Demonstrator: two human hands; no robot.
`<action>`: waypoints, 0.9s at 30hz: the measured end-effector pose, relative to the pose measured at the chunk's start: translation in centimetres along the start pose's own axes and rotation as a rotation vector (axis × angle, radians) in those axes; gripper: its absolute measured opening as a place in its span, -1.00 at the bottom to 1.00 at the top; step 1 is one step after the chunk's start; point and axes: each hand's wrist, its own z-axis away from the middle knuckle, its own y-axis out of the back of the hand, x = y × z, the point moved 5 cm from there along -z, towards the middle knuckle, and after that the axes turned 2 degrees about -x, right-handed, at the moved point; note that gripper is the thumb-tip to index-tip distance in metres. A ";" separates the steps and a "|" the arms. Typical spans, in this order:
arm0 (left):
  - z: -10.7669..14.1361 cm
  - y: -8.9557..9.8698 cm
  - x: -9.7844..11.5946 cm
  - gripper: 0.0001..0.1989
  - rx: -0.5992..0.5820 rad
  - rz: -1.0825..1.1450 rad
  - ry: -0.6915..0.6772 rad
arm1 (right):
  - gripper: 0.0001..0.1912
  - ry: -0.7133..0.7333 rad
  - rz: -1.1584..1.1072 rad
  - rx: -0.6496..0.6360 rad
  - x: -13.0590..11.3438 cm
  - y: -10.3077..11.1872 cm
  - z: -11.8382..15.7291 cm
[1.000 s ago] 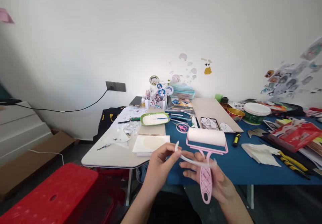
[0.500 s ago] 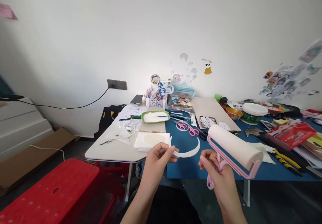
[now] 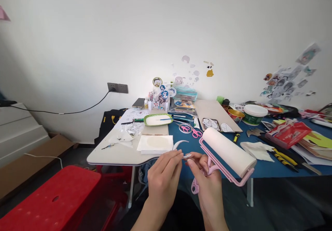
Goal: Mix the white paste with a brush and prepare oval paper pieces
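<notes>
My left hand point(image 3: 163, 175) is closed, pinching a thin curved strip of white paper point(image 3: 181, 142). One end of the strip arcs up above the fingers, and a short piece shows between my two hands. Closed around the pink handle of a lint roller point(image 3: 228, 151), my right hand point(image 3: 209, 182) has its thumb and forefinger beside that short piece; I cannot tell whether they grip it. The roller's white paper roll tilts down to the right. Just beyond my left hand lies a stack of white sheets point(image 3: 155, 144).
Behind the hands are a green-rimmed tray point(image 3: 171, 121) of white stuff with a brush, pink scissors point(image 3: 196, 133) and a grey board point(image 3: 207, 108). On the right are a white-lidded tub point(image 3: 255, 110), a crumpled tissue point(image 3: 256, 150) and yellow-black pliers point(image 3: 285, 158). A red stool point(image 3: 52, 200) stands left.
My right hand with the lint roller has moved left, close to my left hand. The paper strip has turned, its arc now rising above the left fingers. The view has shifted slightly right.
</notes>
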 end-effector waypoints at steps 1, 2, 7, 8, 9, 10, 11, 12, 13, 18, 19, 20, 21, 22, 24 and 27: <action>0.0 0.1 0.2 -0.72 0.013 0.005 -0.029 | -0.57 -0.011 -0.010 0.007 0.1 0.1 0.1; 0.0 0.3 0.4 -0.72 0.025 0.011 -0.050 | -0.57 -0.022 -0.021 0.005 0.2 0.2 0.1; 0.2 0.6 0.6 -0.73 0.066 0.044 -0.074 | -0.58 -0.082 -0.101 -0.061 0.9 0.4 0.3; 0.3 0.6 0.6 -0.73 0.067 0.046 -0.076 | -0.58 -0.092 -0.117 -0.069 1.0 0.4 0.3; 0.4 0.6 0.5 -0.72 0.068 0.046 -0.076 | -0.57 -0.102 -0.131 -0.073 1.1 0.4 0.3; 0.4 0.6 0.5 -0.72 0.071 0.046 -0.073 | -0.57 -0.111 -0.144 -0.076 1.2 0.4 0.3; 0.5 0.6 0.4 -0.71 0.076 0.044 -0.070 | -0.57 -0.120 -0.157 -0.076 1.3 0.4 0.3; 0.6 0.6 0.4 -0.71 0.081 0.042 -0.067 | -0.57 -0.128 -0.168 -0.075 1.3 0.3 0.3; 0.6 0.6 0.3 -0.71 0.089 0.039 -0.064 | -0.57 -0.133 -0.178 -0.074 1.3 0.3 0.3; 0.8 0.7 0.4 -0.70 0.111 0.036 -0.067 | -0.57 -0.154 -0.208 -0.062 1.0 0.2 0.5; 0.9 0.7 0.3 -0.70 0.110 0.036 -0.069 | -0.58 -0.157 -0.206 -0.066 1.0 0.1 0.6; 0.9 0.7 0.3 -0.70 0.109 0.035 -0.071 | -0.58 -0.157 -0.203 -0.071 0.9 0.1 0.7; 0.9 0.7 0.3 -0.70 0.108 0.032 -0.072 | -0.58 -0.155 -0.200 -0.074 0.8 0.1 0.7; 0.9 0.7 0.3 -0.70 0.109 0.029 -0.074 | -0.58 -0.152 -0.199 -0.073 0.8 0.1 0.7; 1.0 0.7 0.2 -0.70 0.110 0.023 -0.082 | -0.58 -0.148 -0.203 -0.073 0.7 0.1 0.8; 1.1 0.7 0.3 -0.68 0.105 0.025 -0.096 | -0.58 -0.147 -0.215 -0.086 0.4 -0.1 0.8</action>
